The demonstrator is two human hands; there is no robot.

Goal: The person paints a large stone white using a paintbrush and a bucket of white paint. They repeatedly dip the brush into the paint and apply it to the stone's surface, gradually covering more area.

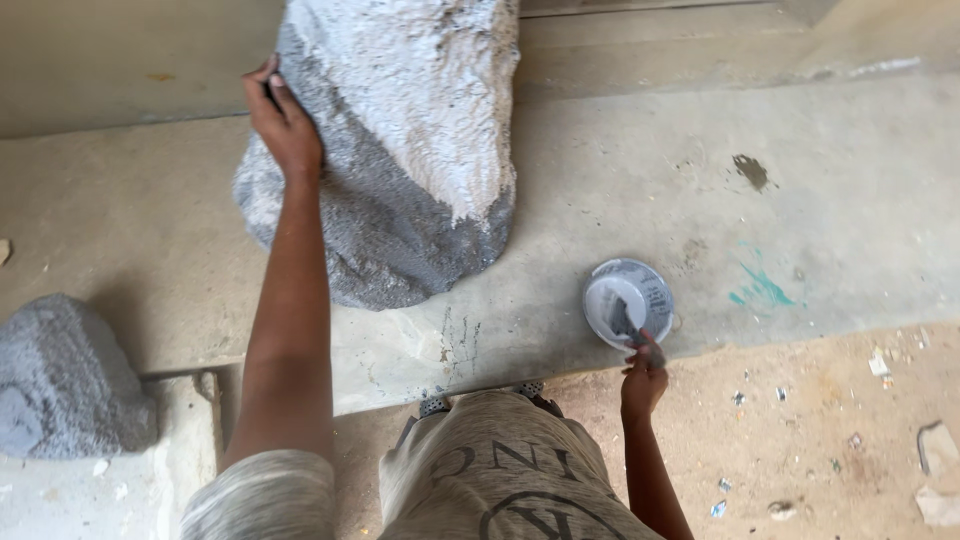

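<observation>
A concrete slab [620, 180] lay below; left fingers [283, 105] closed on the textured rock [400, 140]; right fingers [645, 362] gripped a brush [625, 322] in the paint tub [628, 300] just beyond them; so near the edge, a tug might tip it.

A broad concrete slab [780, 150] ran across the space, pale grey, dusty and lit evenly by soft daylight. It carried a dark blotch [752, 171] and a teal paint smear [762, 288]. Below its edge lay sandy brown ground [800, 440] strewn with small chips and debris. A smaller grey textured rock [65, 375] sat at the left, beside a whitish patch of floor [120, 490].
</observation>
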